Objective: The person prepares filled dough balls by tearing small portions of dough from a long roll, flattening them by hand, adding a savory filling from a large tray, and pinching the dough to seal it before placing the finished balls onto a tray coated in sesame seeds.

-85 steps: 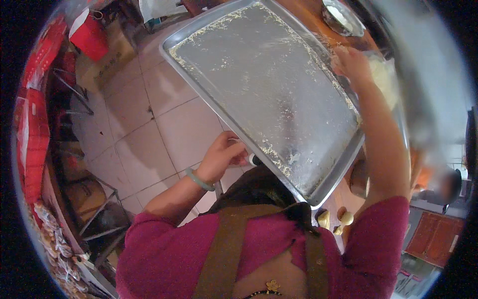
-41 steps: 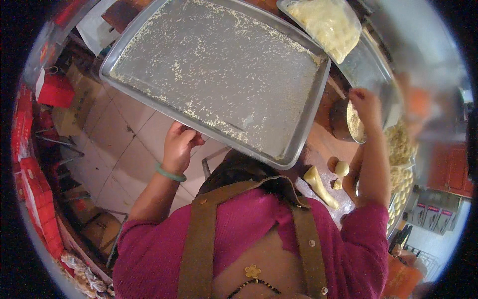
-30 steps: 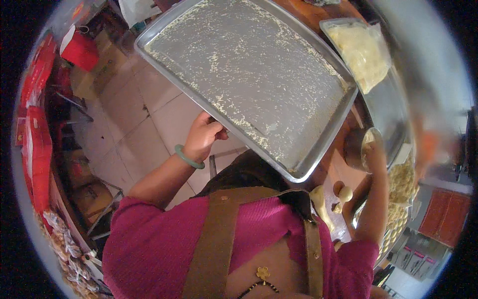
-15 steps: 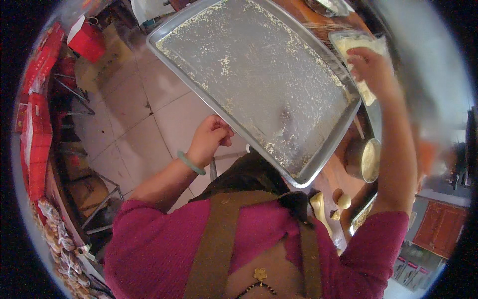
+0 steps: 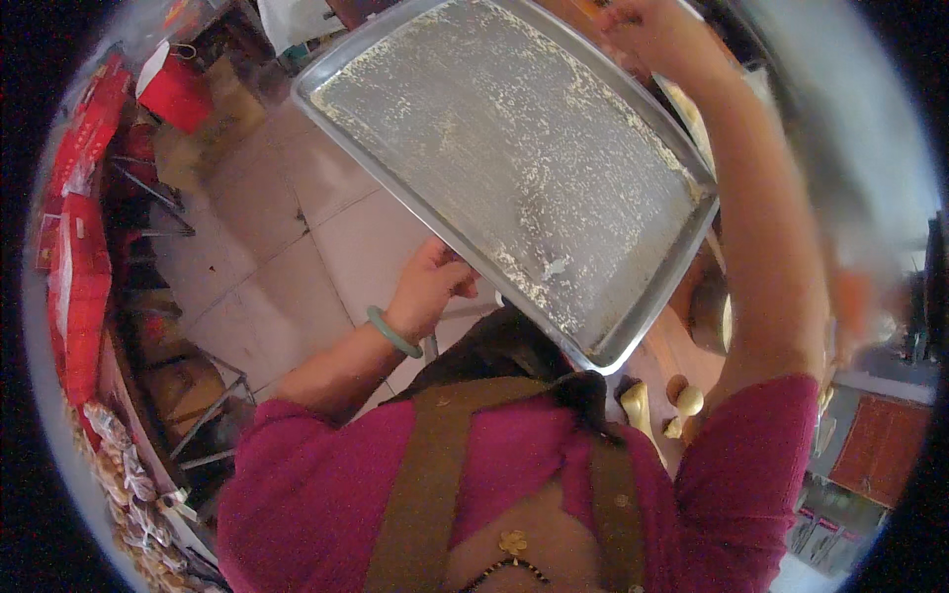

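Note:
A large metal baking tray point(image 5: 474, 148) slants across the middle, speckled with pale grains, thicker along its edges. My left hand point(image 5: 435, 282), below a pale green bangle point(image 5: 393, 332), grips the near left rim with its fingers curled beneath. Beyond the far right rim, at the top of the view, is my right hand point(image 5: 638, 30). Its fingers look loosely apart with nothing visible in them; some are blurred. Below that forearm, a bag of pale grains point(image 5: 687, 114) is partly covered by the tray and my arm.
On the wooden table point(image 5: 682, 346) at right lie a pale dough piece point(image 5: 638, 405) and a small round ball point(image 5: 689, 400). A round metal container point(image 5: 714, 306) stands partly behind my right arm. Red boxes point(image 5: 84, 257) and wrapped goods point(image 5: 124, 474) line the left side.
My right hand has moved from the bag of grains up and leftward to beyond the tray's far rim. More grains are spread over the tray's middle and right. My left hand keeps its hold.

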Available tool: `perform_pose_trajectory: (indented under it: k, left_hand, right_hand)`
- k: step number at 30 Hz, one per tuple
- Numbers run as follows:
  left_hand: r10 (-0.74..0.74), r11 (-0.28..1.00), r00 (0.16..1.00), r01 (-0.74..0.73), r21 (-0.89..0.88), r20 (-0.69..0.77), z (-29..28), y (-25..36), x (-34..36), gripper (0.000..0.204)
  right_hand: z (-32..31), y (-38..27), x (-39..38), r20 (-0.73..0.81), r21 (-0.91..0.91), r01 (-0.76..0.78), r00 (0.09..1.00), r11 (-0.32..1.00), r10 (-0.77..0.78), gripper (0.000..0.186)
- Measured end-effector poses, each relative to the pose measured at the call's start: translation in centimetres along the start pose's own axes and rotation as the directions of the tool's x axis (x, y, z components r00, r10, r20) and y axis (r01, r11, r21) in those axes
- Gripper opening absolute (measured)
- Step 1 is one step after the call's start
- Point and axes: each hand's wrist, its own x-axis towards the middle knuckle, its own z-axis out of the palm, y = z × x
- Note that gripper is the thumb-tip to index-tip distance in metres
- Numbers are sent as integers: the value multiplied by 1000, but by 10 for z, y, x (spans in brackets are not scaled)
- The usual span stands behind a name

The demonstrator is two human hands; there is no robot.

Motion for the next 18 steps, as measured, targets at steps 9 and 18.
perform_pose_trajectory:
  k: [9,18]
  left_hand:
    - [-36,999,998,37,9,-57,-28,0,-3,15]
    - [-38,996,982,22,-89,-184,-37,-6,13,7]
  right_hand:
    - [40,-23,72,-296,-16,112,949,994,-112,21]
    - [119,74,-18,-186,-116,140,969,983,-160,17]
